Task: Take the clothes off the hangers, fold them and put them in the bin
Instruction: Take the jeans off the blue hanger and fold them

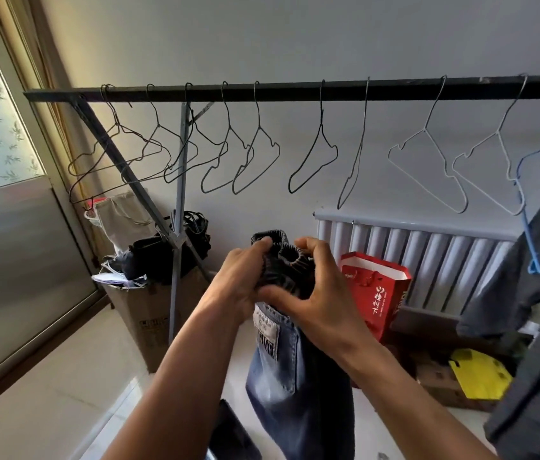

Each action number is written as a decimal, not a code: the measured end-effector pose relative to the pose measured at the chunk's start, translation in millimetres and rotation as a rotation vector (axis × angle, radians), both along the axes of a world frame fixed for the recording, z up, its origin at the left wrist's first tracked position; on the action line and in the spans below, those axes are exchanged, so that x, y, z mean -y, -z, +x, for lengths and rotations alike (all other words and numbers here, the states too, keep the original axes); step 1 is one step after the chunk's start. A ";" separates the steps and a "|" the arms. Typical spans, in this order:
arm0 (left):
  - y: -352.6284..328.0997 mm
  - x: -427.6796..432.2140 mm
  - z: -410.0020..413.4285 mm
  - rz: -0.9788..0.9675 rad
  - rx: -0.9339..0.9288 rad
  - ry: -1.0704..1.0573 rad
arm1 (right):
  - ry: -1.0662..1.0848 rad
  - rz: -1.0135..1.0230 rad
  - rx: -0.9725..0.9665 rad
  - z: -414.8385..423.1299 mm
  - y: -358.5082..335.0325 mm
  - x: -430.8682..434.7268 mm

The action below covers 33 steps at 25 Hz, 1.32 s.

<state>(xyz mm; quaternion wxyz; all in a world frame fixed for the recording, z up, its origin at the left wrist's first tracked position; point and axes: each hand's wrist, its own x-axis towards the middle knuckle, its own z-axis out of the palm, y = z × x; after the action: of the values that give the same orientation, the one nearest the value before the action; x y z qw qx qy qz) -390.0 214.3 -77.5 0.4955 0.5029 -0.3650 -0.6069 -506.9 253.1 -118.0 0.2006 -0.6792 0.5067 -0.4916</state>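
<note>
We've got the jeans (295, 376) off the rail (295, 90) & in hand, mid-scene, near us. Left hand (245, 277) & right hand (318, 290) both curl round the bunched elastic waistband, fingers & thumbs clamped on the fabric, w/ the legs hanging straight down below. No hanger on them, so step 1 for this item looks done. Folding isn't started yet, binning not done.

Overall we judge the job well along. Nearly all the wire hangers (321, 127) on the rail hang bare, from far left across to the right. At the right edge a blue hanger (524, 214) hangs by a dark grey garment (534, 327). Prob. at least that one is left to take down, fold & bin.

Hard to tell:
- Whether the grey garment sits on the blue hanger or on sth else, b/c the frame edge cuts it off.
- Where the bin is. A dark shape (229, 429) at the bottom edge, just left of the jeans, could be it; we can't say.
- How many folded items are already binned.
- What's in the cardboard box (149, 313) at left: dark bits & papers, not clearly clothes.
</note>
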 end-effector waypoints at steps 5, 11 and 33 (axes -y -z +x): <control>-5.0 -13.7 12.4 -0.234 -0.160 0.059 | -0.055 -0.011 0.057 -12.6 -4.2 12.4; 30.1 -10.0 62.7 -0.406 0.466 0.250 | -0.122 0.131 0.588 -29.8 -26.4 24.2; 29.9 4.4 88.1 -0.298 -0.149 0.158 | -0.479 0.714 0.712 -28.5 25.6 12.3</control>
<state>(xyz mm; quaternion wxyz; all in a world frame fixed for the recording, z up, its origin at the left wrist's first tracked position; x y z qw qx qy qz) -301.9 209.9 -107.5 0.5409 0.3472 -0.4515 -0.6189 -535.3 240.7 -143.6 0.6831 -0.4572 0.3744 -0.4290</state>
